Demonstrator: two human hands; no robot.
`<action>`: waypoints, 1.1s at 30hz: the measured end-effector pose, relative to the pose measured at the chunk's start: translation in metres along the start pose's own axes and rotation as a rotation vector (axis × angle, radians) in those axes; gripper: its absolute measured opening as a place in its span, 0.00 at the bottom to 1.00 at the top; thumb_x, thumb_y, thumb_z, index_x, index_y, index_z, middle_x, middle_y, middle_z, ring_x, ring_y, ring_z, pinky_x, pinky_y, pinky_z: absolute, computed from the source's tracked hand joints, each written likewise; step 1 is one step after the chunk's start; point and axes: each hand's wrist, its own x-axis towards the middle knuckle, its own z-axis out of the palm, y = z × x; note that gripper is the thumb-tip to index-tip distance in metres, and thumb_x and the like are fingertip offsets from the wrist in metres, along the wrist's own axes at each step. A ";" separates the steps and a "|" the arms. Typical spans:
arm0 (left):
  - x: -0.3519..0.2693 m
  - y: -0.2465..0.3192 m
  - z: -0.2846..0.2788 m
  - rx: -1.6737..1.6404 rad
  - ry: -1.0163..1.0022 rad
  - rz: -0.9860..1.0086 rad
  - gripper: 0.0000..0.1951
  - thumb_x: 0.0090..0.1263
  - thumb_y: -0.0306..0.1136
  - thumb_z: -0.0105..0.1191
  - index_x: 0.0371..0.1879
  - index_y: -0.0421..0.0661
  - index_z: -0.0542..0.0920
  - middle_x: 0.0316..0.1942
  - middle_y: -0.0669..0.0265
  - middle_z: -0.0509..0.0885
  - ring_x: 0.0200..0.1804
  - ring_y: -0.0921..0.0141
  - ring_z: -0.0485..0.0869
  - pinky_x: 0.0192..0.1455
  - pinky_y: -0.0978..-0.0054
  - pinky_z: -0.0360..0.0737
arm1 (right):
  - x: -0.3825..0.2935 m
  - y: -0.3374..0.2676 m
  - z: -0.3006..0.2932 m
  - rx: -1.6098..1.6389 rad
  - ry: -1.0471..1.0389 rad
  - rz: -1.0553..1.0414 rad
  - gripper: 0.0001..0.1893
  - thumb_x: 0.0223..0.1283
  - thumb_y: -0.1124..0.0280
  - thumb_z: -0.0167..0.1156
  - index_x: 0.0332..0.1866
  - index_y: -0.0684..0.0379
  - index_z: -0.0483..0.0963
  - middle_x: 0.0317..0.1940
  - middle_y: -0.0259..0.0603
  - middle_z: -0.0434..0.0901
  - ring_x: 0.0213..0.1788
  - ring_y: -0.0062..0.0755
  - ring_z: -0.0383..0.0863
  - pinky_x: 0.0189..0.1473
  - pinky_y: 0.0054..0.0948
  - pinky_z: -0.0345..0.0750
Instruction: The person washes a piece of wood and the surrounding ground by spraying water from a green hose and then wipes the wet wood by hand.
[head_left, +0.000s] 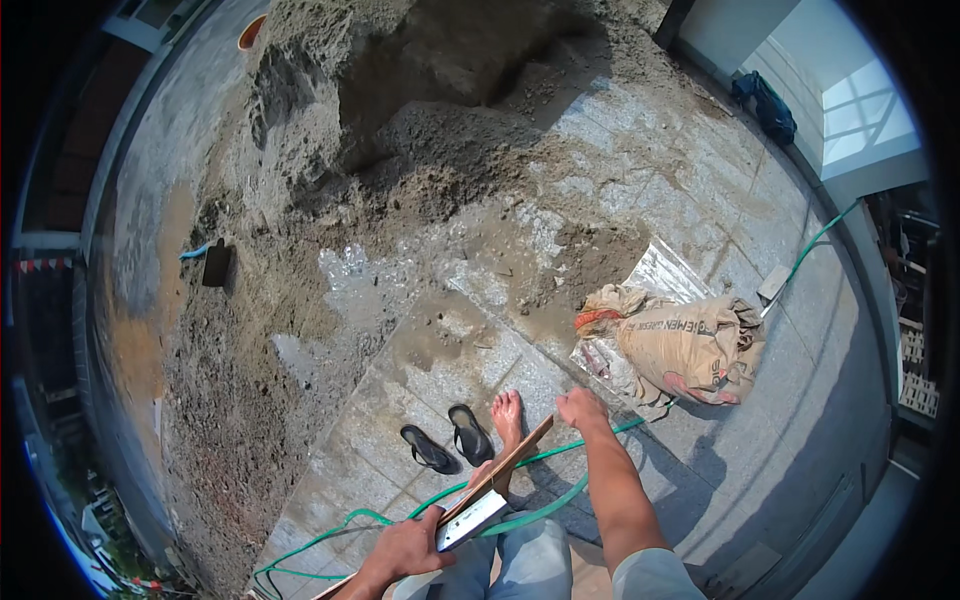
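Note:
My left hand (411, 546) grips a narrow wooden strip (517, 459) together with a short white, metal-looking piece (472, 519). The strip slants up and to the right across my lower legs. Just beyond its far end is my right hand (583, 409), fingers curled; whether anything is inside them is hidden. A green hose (551, 508) loops beneath the strip and past both arms. One bare foot (508, 414) shows on the paving, beside a pair of black flip-flops (471, 435), (431, 450).
A big sand pile (315, 97) fills the far side. Right of my right hand lies a paper cement sack (686, 345) on a silvery sheet (667, 270). A black tool blade with a blue handle (217, 262) rests in the sand. A dark blue bag (765, 109) sits by the wall.

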 end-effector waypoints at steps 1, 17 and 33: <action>0.002 0.001 -0.004 -0.024 -0.001 -0.012 0.35 0.50 0.52 0.64 0.53 0.44 0.68 0.34 0.44 0.85 0.39 0.45 0.84 0.44 0.50 0.79 | 0.002 -0.007 -0.008 0.006 0.026 0.034 0.26 0.60 0.51 0.52 0.49 0.63 0.81 0.53 0.57 0.80 0.58 0.54 0.79 0.61 0.46 0.74; -0.006 0.000 -0.002 -0.127 0.047 -0.049 0.35 0.51 0.52 0.64 0.53 0.44 0.68 0.34 0.44 0.85 0.39 0.46 0.84 0.42 0.51 0.79 | 0.001 -0.017 -0.004 -0.180 -0.083 -0.090 0.27 0.66 0.48 0.49 0.52 0.61 0.80 0.53 0.57 0.80 0.58 0.53 0.79 0.61 0.46 0.74; -0.005 0.022 0.042 -0.181 0.062 -0.144 0.36 0.49 0.53 0.64 0.54 0.44 0.68 0.33 0.46 0.85 0.38 0.46 0.84 0.42 0.51 0.79 | 0.005 -0.010 -0.015 -0.088 -0.062 -0.024 0.27 0.64 0.49 0.48 0.54 0.60 0.79 0.55 0.58 0.79 0.60 0.55 0.77 0.62 0.47 0.73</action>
